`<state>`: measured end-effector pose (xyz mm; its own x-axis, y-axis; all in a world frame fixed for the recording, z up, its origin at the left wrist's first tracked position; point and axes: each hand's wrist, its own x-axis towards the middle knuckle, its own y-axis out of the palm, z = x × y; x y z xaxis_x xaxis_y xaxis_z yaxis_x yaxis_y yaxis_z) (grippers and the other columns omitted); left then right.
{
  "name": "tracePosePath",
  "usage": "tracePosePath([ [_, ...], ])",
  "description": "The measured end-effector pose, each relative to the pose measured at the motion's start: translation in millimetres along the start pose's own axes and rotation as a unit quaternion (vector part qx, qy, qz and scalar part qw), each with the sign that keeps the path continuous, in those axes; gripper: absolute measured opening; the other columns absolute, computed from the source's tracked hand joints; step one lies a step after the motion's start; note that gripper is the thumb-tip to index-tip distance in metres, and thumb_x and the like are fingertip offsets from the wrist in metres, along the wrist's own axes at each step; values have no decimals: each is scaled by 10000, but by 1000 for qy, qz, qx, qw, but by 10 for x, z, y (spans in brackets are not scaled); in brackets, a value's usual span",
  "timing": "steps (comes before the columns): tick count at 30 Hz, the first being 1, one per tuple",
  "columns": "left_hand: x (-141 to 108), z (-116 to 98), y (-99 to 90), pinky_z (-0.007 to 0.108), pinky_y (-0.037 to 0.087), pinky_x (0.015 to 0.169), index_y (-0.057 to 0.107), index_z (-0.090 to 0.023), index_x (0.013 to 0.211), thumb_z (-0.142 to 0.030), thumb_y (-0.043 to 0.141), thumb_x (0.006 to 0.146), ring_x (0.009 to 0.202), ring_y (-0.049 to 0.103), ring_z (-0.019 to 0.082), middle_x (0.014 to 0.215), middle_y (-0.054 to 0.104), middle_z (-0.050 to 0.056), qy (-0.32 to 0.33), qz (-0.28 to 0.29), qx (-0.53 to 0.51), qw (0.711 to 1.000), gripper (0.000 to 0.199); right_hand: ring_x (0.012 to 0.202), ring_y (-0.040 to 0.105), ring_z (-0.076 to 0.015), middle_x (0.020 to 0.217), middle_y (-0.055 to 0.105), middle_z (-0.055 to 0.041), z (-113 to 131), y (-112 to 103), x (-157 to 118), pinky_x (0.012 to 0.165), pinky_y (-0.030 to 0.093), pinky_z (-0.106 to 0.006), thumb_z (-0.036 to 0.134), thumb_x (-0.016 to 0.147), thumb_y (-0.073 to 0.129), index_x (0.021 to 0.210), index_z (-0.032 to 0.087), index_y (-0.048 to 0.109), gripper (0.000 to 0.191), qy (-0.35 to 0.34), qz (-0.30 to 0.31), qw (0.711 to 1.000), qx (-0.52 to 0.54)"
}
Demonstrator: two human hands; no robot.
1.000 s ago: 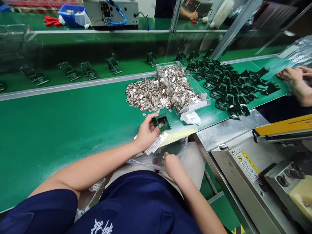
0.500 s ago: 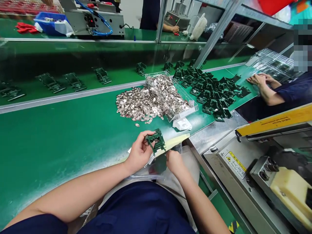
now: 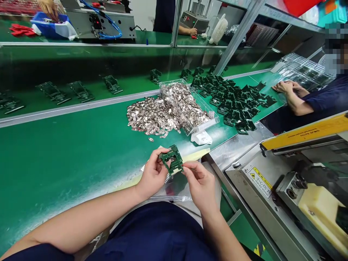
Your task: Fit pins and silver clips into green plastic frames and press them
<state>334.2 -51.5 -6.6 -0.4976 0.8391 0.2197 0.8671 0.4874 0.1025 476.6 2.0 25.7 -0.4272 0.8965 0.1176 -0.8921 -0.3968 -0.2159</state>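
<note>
A green circuit board (image 3: 174, 156) with cut-outs is held up in front of me by my left hand (image 3: 154, 170), fingers closed on its left edge. At the board's lower right edge, my right hand (image 3: 199, 181) pinches with thumb and forefinger; whatever lies between those fingertips is too small to make out. Beyond the board, a heap of small silvery metal pieces (image 3: 152, 116) spreads over the green bench and into a clear plastic tray (image 3: 205, 127). Right of the tray is a pile of green circuit boards (image 3: 233, 98).
Several boards lie on the green belt (image 3: 130, 69) behind a metal rail. A machine with a yellow bar (image 3: 307, 132) stands close on my right. Beyond the board pile are a co-worker's hands (image 3: 288, 87). A crumpled white wad (image 3: 201, 138) lies by the tray.
My right hand has risen from below the board to its lower right edge. The board has tilted slightly in my left hand. Another person's hand now reaches into the blue bin.
</note>
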Motion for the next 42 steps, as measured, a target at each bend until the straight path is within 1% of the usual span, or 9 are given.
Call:
tracePosePath([
  [6,-83,-17,-12,205,501,635,475,-226,1178,-237,556,890,750,590,114,986,591,46,-8,25,14,1000,300,1041,554,-227,1066,568,-80,-50,264,43,898,465,-391,185,856,585,864,214,671,91,-103,-73,990,-64],
  [13,-130,-52,-28,199,478,547,467,-227,1195,-195,516,897,596,551,94,837,590,9,0,57,74,996,303,1060,531,-239,1089,544,-95,-14,330,23,903,451,-420,183,877,554,863,206,642,93,-118,-86,981,-127],
  [23,-161,-110,68,178,511,557,485,-206,1168,-170,530,872,687,622,98,1016,633,60,30,6,89,996,301,1032,541,-216,1084,525,-91,-119,511,-31,876,483,-388,234,921,536,845,202,557,86,-99,-142,984,-31],
  [28,-178,-75,71,193,525,592,505,-209,1135,-198,558,865,725,629,109,1037,629,64,14,-9,77,997,275,992,580,-204,1059,566,-69,-187,507,0,835,510,-348,274,890,604,852,208,514,117,-45,-100,987,116],
  [31,-136,-46,41,232,553,679,495,-221,1164,-252,578,873,828,644,141,1061,620,67,-11,-2,36,999,304,1027,593,-206,1138,593,-71,-179,298,33,835,527,-337,277,877,634,1068,233,518,228,-14,-12,982,190],
  [35,-76,-179,86,299,559,812,512,-223,1196,-271,573,876,967,645,191,1113,629,84,-39,90,49,994,329,1318,400,-271,1483,369,-103,-4,-248,24,1002,447,-409,298,845,701,1436,278,349,688,-125,126,984,22],
  [38,-8,-424,280,329,558,855,528,-237,1228,-278,577,872,1042,650,228,1199,637,101,-52,258,41,964,362,1288,442,-275,1400,483,-102,212,-767,-166,1047,415,-421,317,822,741,1424,264,404,692,-217,121,964,-95],
  [40,121,-576,531,334,572,826,488,-273,1313,-288,590,870,1026,670,235,1218,648,93,-66,405,33,912,456,1198,526,-268,1290,576,-97,315,-1141,-419,1027,438,-421,356,810,755,1367,258,478,629,-233,75,963,-111],
  [42,287,-686,942,355,572,844,448,-286,1369,-319,616,857,1032,675,244,1220,659,89,-43,519,42,853,540,1154,561,-278,1240,608,-103,352,-1520,-776,1002,462,-428,409,774,783,1325,255,521,630,-203,1,973,-106],
])
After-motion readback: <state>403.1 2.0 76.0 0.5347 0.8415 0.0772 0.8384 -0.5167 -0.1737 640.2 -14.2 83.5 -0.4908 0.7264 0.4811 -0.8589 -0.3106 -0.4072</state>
